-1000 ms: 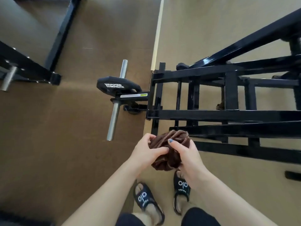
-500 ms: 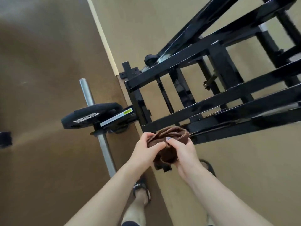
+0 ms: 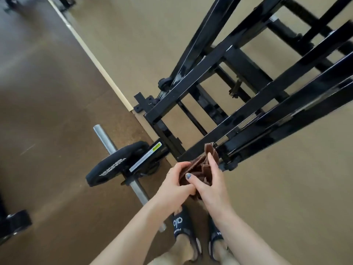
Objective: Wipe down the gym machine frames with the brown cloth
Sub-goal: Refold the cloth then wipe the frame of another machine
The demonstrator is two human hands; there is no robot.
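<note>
I hold the brown cloth point(image 3: 202, 166) bunched between both hands in front of me. My left hand point(image 3: 176, 183) grips its left side with curled fingers. My right hand point(image 3: 211, 183) pinches the right side, thumb across the front and a finger up along a raised fold. The top of the cloth lies just short of the near end of the black machine frame point(image 3: 248, 104), whose glossy bars run up to the right.
A black weight plate point(image 3: 114, 163) sits on a steel bar point(image 3: 122, 169) left of the frame's end. My feet in black slides point(image 3: 181, 226) stand below on the floor. A pale strip point(image 3: 87, 48) divides dark brown flooring from tan. Another black machine part point(image 3: 13, 224) lies far left.
The view has swung, so the frame now runs steeply up to the right. The cloth has gone from a rounded bunch to flatter folds, with one fold raised toward the frame's end.
</note>
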